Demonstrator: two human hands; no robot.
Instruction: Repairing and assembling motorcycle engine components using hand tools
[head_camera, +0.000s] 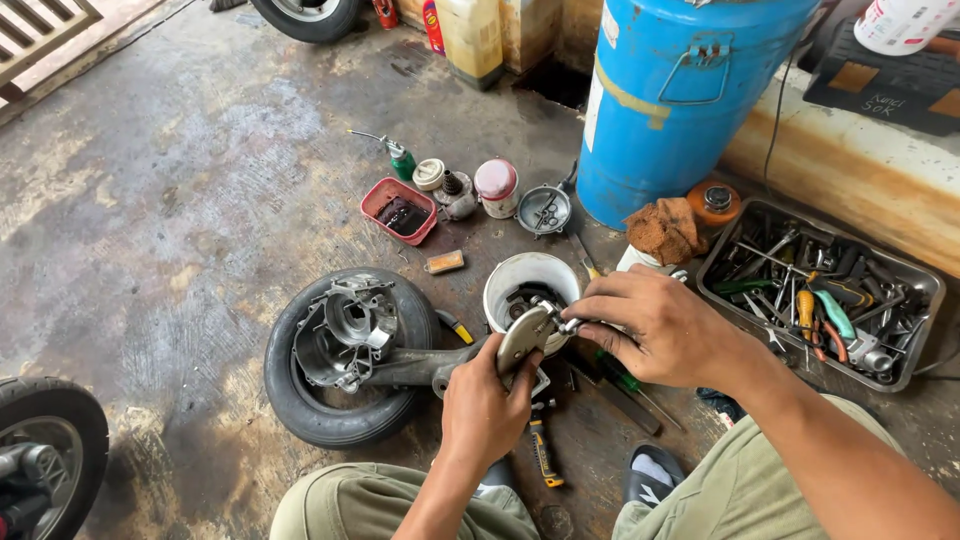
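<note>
- At centre frame, head view, the left hand (487, 400) is closed around the lower edge of a grey metal part (527, 335), fingers wrapped tight.
- The right hand (655, 325) pinches the part's upper right end between thumb and fingertips.
- The part sits just in front of a white bucket (530, 275), above a yellow-handled tool (543, 452) on the floor.
- Left of centre lies a tyre (345, 360) with an engine casing (345, 330) inside it.
- At right, a tool tray (720, 290); above it a blue drum (680, 100).
- Upper centre holds a red tub (399, 212).
</note>
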